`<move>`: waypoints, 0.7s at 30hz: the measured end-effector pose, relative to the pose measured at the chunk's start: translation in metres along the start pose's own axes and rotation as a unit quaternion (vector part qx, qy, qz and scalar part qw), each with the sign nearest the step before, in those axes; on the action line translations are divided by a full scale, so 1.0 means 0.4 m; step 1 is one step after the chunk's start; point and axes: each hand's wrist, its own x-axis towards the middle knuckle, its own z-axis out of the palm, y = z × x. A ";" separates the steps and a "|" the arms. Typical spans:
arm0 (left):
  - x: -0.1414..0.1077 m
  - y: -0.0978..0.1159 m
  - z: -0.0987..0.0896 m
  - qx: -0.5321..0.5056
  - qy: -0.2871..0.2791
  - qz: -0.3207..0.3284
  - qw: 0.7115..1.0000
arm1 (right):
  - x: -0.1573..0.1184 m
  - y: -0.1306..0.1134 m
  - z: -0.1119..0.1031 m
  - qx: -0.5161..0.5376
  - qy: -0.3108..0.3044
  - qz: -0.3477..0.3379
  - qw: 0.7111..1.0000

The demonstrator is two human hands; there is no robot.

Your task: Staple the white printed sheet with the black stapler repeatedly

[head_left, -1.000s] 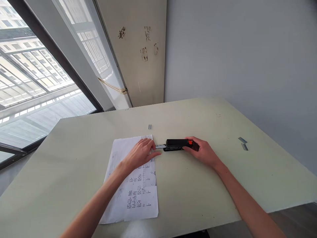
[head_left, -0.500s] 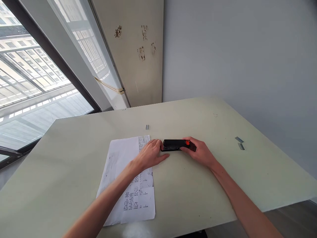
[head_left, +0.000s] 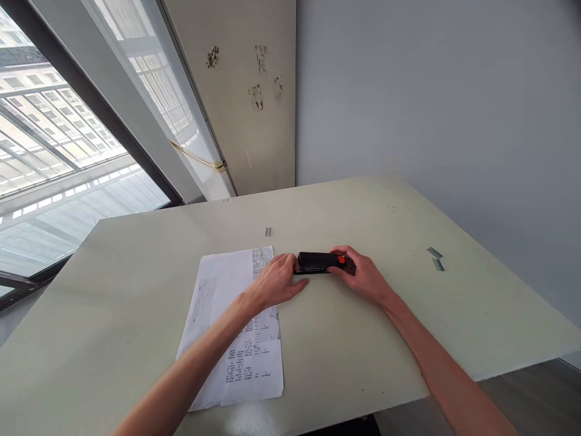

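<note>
A black stapler (head_left: 314, 261) with a red patch near its rear lies across the table, just right of the paper sheets. My right hand (head_left: 363, 274) grips its rear end, thumb on the near side and fingers over the far side. At the front end, my left hand (head_left: 278, 280) has its fingers curled against the stapler's nose, while its thumb stretches out along the near side, apart from the body. Under my left wrist and forearm lie the printed paper sheets (head_left: 221, 284), partly covered. My left fingertips are partly hidden.
On the pale table (head_left: 136, 339), a small staple strip pair (head_left: 267, 232) lies beyond the paper. Two more staple strips (head_left: 436, 258) lie to the right. A grey wall (head_left: 436, 91) borders the far right side, and a window (head_left: 54, 133) stands at the left.
The view has shifted slightly. The gap between the stapler's top arm and base looks narrower. Both hands keep nearly the same places on it; the paper lies as before.
</note>
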 end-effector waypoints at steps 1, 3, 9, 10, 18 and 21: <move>-0.001 0.001 0.000 0.000 0.000 0.001 1.000 | 0.000 0.000 -0.001 -0.003 0.002 0.003 1.000; -0.004 -0.001 -0.005 -0.002 0.000 0.005 1.000 | 0.001 0.001 -0.002 -0.008 0.005 0.008 1.000; -0.034 -0.085 -0.070 0.044 0.074 -0.010 0.996 | 0.003 0.000 -0.003 0.004 -0.001 0.016 1.000; -0.042 -0.113 -0.082 0.062 0.102 -0.034 0.992 | 0.002 -0.001 -0.003 0.008 -0.003 0.018 1.000; -0.098 -0.250 -0.093 0.142 0.180 -0.139 0.963 | -0.008 -0.009 -0.005 0.014 -0.032 0.024 0.999; -0.099 -0.244 -0.085 0.134 0.175 -0.147 0.964 | -0.013 -0.011 -0.006 0.014 -0.049 0.025 0.998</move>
